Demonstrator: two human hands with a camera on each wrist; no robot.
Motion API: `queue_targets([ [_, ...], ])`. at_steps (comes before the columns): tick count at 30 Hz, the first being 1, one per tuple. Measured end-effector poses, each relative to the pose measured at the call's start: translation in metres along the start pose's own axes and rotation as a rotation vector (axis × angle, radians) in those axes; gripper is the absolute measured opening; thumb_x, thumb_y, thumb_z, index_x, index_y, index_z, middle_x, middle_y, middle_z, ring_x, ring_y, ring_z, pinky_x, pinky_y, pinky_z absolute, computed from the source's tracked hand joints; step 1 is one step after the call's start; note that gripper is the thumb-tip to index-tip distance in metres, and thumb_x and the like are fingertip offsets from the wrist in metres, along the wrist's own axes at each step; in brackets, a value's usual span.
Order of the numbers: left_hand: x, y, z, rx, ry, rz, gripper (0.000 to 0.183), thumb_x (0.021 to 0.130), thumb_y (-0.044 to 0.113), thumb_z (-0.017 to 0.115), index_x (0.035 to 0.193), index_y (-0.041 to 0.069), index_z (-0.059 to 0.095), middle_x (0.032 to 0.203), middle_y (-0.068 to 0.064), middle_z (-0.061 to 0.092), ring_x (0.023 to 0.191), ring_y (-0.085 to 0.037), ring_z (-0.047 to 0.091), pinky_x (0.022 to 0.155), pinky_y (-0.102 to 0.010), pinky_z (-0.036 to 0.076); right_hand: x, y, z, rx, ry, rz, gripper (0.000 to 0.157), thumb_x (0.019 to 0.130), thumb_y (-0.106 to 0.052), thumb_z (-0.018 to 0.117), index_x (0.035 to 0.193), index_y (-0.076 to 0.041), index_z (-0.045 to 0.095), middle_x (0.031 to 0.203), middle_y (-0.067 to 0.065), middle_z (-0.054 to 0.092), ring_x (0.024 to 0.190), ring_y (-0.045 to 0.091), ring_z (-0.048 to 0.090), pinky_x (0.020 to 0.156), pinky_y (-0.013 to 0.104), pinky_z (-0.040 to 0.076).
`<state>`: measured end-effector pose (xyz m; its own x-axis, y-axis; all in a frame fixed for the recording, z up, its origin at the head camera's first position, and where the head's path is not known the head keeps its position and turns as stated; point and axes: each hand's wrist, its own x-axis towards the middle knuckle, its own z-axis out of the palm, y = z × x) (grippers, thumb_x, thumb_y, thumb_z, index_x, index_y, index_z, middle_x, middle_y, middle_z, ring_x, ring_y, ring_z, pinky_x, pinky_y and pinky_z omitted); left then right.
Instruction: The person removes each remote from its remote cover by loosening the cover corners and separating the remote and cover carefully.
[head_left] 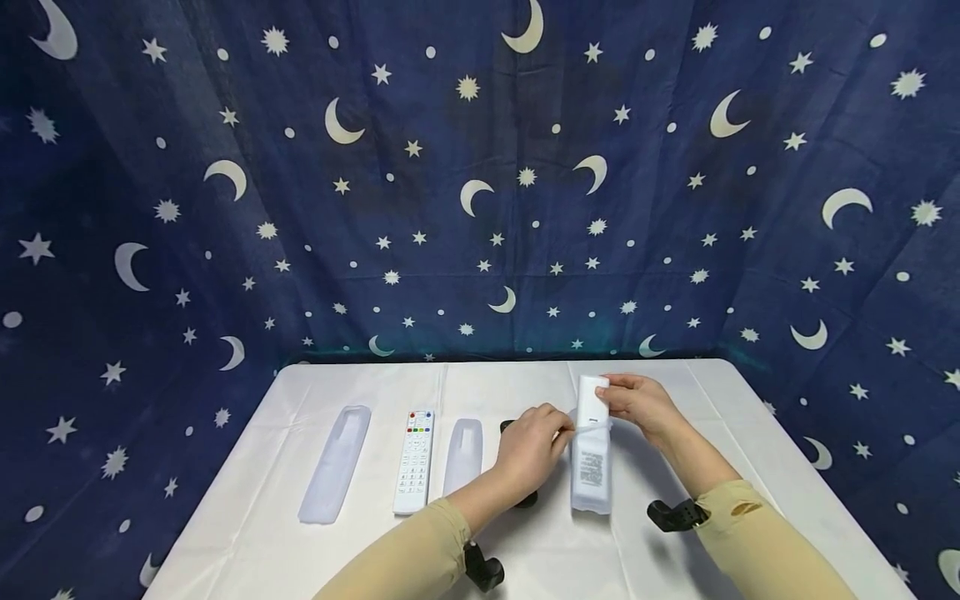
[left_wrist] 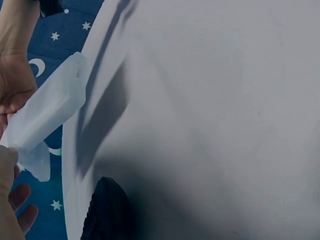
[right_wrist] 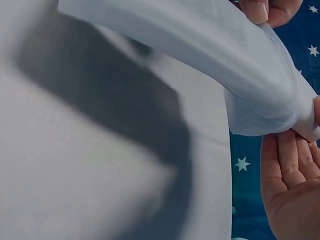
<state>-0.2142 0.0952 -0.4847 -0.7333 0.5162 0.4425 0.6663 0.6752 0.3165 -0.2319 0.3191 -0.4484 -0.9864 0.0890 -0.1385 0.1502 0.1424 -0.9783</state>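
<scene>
A white remote control, its back with a printed label facing up, is partly inside a translucent cover. Remote and cover are raised over the table, and their shadow falls on the cloth. My left hand pinches the cover's edge near its opening. At the remote's bare far end, my right hand grips it with thumb and fingers. The right wrist view shows the cover with its loose rim folded around the remote, and the right fingers beneath it.
On the white table, left of the hands, lie an empty translucent cover, a white remote with buttons up and a second cover. A black object is mostly hidden behind the left hand. A starry blue curtain surrounds the table.
</scene>
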Motion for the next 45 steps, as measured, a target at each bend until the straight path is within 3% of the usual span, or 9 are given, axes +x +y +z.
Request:
queue_targets([
  [5,0.000,-0.001,0.000,-0.031,0.010,-0.042,0.008,0.100,0.027,0.068,0.104,0.025,0.074,0.102,0.013,0.065,0.091,-0.006,0.060,0.070,-0.022,0.050,-0.001,0.004,0.004,-0.026,-0.013,0.007,0.064,0.095,-0.017,0.074,0.141,0.016,0.045,0.121,0.019,0.066,0.087,0.013,0.069,0.079,0.026,0.058],
  [12,0.007,0.008,0.001,0.004,0.069,0.060,0.011,0.097,0.032,0.072,0.106,0.028,0.075,0.103,0.013,0.065,0.091,-0.007,0.059,0.072,-0.021,0.049,-0.001,0.001,0.013,-0.061,-0.030,-0.009,0.064,0.095,-0.020,0.074,0.140,0.015,0.047,0.129,0.026,0.062,0.096,0.020,0.070,0.082,0.028,0.058],
  [16,0.008,0.013,0.000,0.060,0.072,0.087,0.009,0.096,0.033,0.073,0.104,0.029,0.076,0.101,0.014,0.065,0.090,-0.006,0.057,0.073,-0.020,0.046,-0.003,-0.001,0.017,-0.052,-0.037,-0.003,0.061,0.095,-0.018,0.073,0.140,0.016,0.048,0.125,0.023,0.065,0.100,0.025,0.071,0.081,0.029,0.058],
  [25,0.012,0.017,0.002,0.191,0.104,0.167,0.007,0.098,0.032,0.071,0.098,0.027,0.075,0.095,0.013,0.065,0.084,-0.008,0.055,0.068,-0.023,0.041,-0.005,-0.005,0.015,-0.035,-0.023,0.011,0.058,0.094,-0.015,0.074,0.137,0.015,0.051,0.115,0.016,0.069,0.091,0.018,0.071,0.078,0.028,0.059],
  [31,0.011,0.019,0.006,0.229,0.061,0.140,0.009,0.101,0.034,0.067,0.105,0.026,0.069,0.103,0.012,0.063,0.089,-0.009,0.055,0.072,-0.024,0.042,-0.004,-0.007,0.013,-0.042,-0.008,0.022,0.060,0.094,-0.017,0.075,0.139,0.014,0.050,0.122,0.020,0.066,0.091,0.015,0.071,0.080,0.028,0.059],
  [36,0.007,0.019,0.003,0.221,0.067,0.142,0.017,0.099,0.034,0.069,0.113,0.025,0.069,0.108,0.011,0.065,0.093,-0.009,0.057,0.074,-0.025,0.043,-0.005,-0.009,0.010,-0.032,-0.007,0.021,0.060,0.094,-0.016,0.074,0.140,0.015,0.048,0.120,0.020,0.066,0.089,0.014,0.070,0.085,0.033,0.059],
  [45,0.007,0.016,0.006,0.242,0.099,0.194,0.008,0.095,0.031,0.074,0.101,0.026,0.072,0.097,0.012,0.066,0.084,-0.010,0.053,0.070,-0.025,0.040,-0.011,-0.012,0.016,-0.026,0.000,0.029,0.060,0.093,-0.013,0.074,0.139,0.016,0.048,0.121,0.023,0.066,0.088,0.017,0.071,0.082,0.033,0.060],
])
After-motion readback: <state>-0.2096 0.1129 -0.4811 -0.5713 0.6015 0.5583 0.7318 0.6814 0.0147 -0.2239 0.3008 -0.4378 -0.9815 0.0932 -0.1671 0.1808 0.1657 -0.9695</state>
